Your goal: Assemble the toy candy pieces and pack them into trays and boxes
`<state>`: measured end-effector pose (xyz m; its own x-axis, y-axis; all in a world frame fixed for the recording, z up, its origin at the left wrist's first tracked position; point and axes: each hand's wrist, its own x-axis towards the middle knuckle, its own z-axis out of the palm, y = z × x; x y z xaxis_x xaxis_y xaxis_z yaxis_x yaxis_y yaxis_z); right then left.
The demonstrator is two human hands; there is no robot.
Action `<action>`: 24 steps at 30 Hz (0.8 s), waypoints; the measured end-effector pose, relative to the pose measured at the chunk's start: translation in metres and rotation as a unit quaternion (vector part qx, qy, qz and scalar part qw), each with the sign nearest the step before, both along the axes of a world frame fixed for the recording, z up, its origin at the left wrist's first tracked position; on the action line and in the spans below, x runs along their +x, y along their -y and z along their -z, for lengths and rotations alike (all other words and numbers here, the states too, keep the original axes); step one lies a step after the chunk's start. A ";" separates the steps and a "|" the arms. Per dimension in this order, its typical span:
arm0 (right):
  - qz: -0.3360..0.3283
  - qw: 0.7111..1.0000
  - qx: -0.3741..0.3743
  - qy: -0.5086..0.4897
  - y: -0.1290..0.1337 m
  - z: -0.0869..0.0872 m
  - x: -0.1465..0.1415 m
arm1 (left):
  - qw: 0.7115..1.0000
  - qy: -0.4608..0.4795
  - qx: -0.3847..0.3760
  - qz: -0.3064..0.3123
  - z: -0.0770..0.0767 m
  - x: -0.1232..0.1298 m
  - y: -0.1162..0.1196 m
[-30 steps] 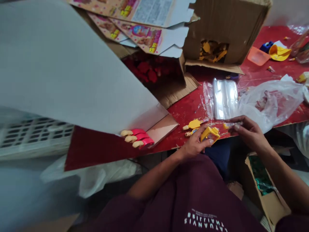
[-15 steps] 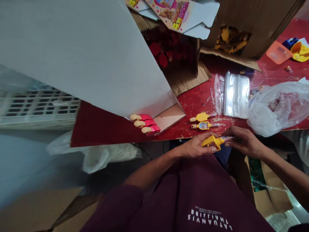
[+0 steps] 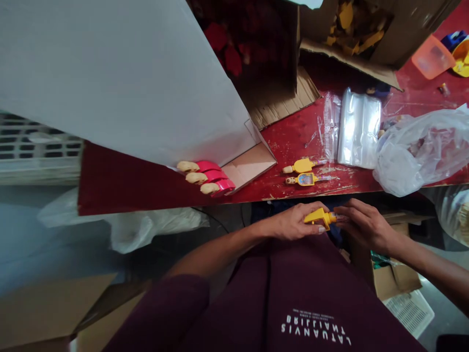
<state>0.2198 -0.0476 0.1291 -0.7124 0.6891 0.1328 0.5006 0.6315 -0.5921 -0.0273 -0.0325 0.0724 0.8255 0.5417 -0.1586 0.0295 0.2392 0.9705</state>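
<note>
A yellow toy (image 3: 317, 217) is being held just off the near edge of the worktop (image 3: 293, 137), with the left hand's (image 3: 293, 221) fingers clamped on it and the right hand's (image 3: 366, 226) fingers closing on its clear end. Two assembled toys (image 3: 303, 172) are being kept beside clear bags (image 3: 359, 130), more yellow parts (image 3: 355, 29) are being stored in a carton, and the shirt lettering (image 3: 315, 326) is being shown upside down, not reliably legible.

At 6 o'clock, the left hand (image 3: 293, 222) and right hand (image 3: 366, 227) hide part of a yellow toy (image 3: 318, 216). At 1 o'clock, the top edge cuts off a cardboard box (image 3: 414, 24) of yellow pieces (image 3: 351, 27). At 2 o'clock, the right edge cuts off blue and yellow plastic pieces (image 3: 460, 61).
</note>
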 end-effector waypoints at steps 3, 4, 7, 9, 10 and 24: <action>0.007 1.000 0.006 0.005 0.007 0.003 0.001 | 1.000 -0.006 0.015 0.019 0.004 0.001 0.002; 0.007 1.000 -0.003 0.008 0.009 0.004 0.002 | 0.999 -0.009 0.023 0.027 0.005 0.001 0.002; 0.006 0.998 -0.054 0.014 0.012 0.005 0.003 | 0.998 -0.017 0.038 0.052 0.008 -0.001 0.001; 0.006 0.995 -0.101 0.012 0.013 0.005 0.002 | 0.997 -0.013 0.028 0.074 0.010 -0.003 0.001; 0.010 0.992 -0.126 0.008 0.014 0.005 0.002 | 0.996 -0.009 0.018 0.083 0.011 -0.003 0.001; 0.192 0.898 -0.393 0.052 0.022 0.031 -0.004 | 0.967 -0.138 0.201 0.069 0.026 0.006 0.002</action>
